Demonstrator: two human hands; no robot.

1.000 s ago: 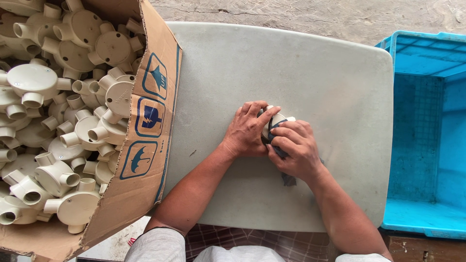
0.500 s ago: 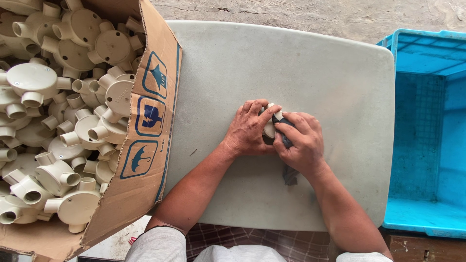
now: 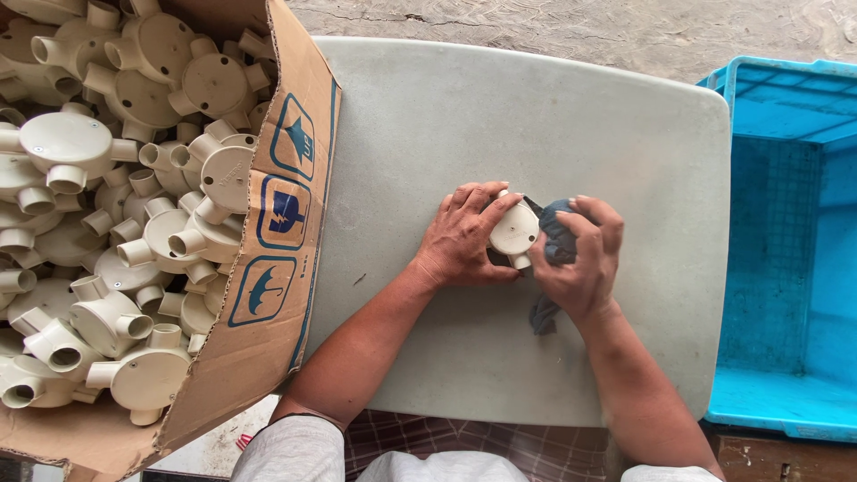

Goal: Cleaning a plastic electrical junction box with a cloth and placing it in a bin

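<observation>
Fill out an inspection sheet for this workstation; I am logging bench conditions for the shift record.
Surface: grey table, scuffed, small dark specks near the box.
Job's things: one cream round junction box and a dark cloth, both at the hands.
Clutter: open cardboard box heaped with cream junction boxes overlaps the table's left edge.
Grippers: left hand grips the fitting; right hand presses the cloth against it.
Cables: nothing seen.
Surroundings: blue plastic crate at the right; concrete floor beyond.
</observation>
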